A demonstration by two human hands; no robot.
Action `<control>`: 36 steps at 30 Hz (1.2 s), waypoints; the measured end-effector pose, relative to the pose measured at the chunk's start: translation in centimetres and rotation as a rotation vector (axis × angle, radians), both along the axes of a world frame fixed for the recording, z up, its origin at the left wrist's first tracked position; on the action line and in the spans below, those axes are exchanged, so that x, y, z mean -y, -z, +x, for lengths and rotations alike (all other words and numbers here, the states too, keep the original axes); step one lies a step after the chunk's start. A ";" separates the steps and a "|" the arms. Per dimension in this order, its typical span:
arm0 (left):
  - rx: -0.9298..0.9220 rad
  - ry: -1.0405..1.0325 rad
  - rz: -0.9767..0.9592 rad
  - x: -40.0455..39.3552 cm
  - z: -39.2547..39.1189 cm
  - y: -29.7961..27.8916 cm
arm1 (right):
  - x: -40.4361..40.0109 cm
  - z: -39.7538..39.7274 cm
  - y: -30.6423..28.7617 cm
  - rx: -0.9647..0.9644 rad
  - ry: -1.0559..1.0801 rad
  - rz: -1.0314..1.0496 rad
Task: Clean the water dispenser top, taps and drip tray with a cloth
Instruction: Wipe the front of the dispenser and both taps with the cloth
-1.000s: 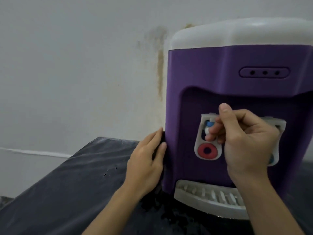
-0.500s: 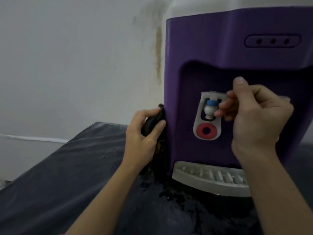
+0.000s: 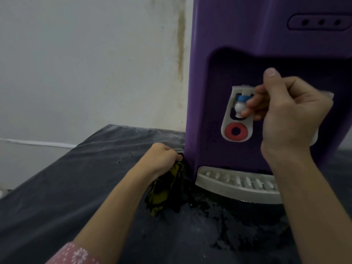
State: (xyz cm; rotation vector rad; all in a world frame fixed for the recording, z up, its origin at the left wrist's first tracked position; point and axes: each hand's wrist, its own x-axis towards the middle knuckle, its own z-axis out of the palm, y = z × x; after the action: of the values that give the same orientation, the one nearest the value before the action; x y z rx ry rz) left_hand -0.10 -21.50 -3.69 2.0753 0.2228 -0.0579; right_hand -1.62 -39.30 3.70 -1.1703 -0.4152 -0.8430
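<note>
The purple water dispenser (image 3: 238, 35) stands on a black-covered table; its top is out of frame. My right hand (image 3: 289, 115) is at the left tap (image 3: 237, 130), a white lever with a red ring. Its curled fingers hook onto the tap's blue-and-white nozzle (image 3: 239, 106), with the thumb pointing up. The second tap is almost wholly hidden behind this hand. Low at the dispenser's left front corner, my left hand (image 3: 162, 159) grips a bunched black-and-yellow cloth (image 3: 165, 189) that hangs onto the table. The white slotted drip tray (image 3: 234, 182) sits just right of the cloth.
The black table cover (image 3: 76, 187) has dark wet patches (image 3: 219, 216) in front of the drip tray. A white wall with a brown stain (image 3: 181, 44) rises close behind. The table's left edge drops away at the far left.
My left hand slid down the dispenser's left side to its base and closed round the cloth. My right hand stayed at the left tap. The view moved closer and lower.
</note>
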 end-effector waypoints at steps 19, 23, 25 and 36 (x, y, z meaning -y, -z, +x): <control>0.310 -0.197 -0.384 1.0 -1.7 -2.3 | 0.4 0.1 -0.3 0.013 0.035 0.008; 0.840 -0.098 -0.125 0.5 -1.7 -2.5 | 0.8 0.2 0.1 0.114 0.258 -0.203; 1.083 -0.042 0.076 0.5 -1.6 -2.3 | 1.3 0.4 0.6 0.186 0.444 -0.454; 1.374 0.378 0.842 -2.4 -0.8 2.2 | 3.1 1.9 2.1 0.204 0.391 -0.769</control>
State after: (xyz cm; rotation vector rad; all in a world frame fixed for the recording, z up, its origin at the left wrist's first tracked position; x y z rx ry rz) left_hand -0.88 -19.10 -5.92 2.4053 -1.1436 1.3801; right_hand 0.24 -42.42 1.64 -1.9233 -0.7289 -1.1959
